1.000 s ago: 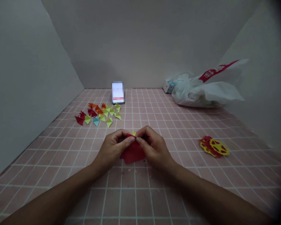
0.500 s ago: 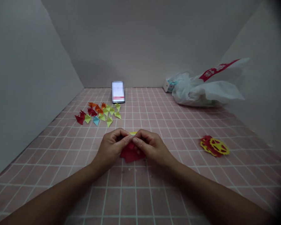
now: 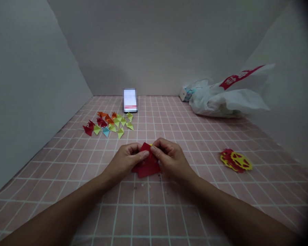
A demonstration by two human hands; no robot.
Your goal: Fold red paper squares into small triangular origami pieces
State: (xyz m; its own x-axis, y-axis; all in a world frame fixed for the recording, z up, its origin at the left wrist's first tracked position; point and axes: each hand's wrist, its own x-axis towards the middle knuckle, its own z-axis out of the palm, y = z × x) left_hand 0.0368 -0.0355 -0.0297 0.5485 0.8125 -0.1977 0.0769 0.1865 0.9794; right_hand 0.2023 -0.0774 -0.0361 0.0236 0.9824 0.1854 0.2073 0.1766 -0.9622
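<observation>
A small red sheet of paper [image 3: 149,158] is pinched between my two hands near the middle of the table. My left hand [image 3: 125,159] grips its left edge between thumb and fingers. At the upper right corner, the thumb and forefinger of my right hand [image 3: 170,158] close on the same paper. More red paper [image 3: 145,173] lies on the table right underneath; where one piece ends and the other begins is hard to make out. A sliver of yellow shows behind the held paper, mostly hidden by it.
Several folded paper cranes [image 3: 109,119] in red, orange, yellow and blue sit at the back left. Behind them a phone [image 3: 130,100] leans upright. A white plastic bag [image 3: 226,102] and a small box [image 3: 185,94] stand back right. Red and yellow cut-paper shapes [image 3: 240,160] lie right.
The red paper, formerly mostly covered by my fingers, now shows as a flatter, larger piece. My hands have moved slightly apart, the right one to the right.
</observation>
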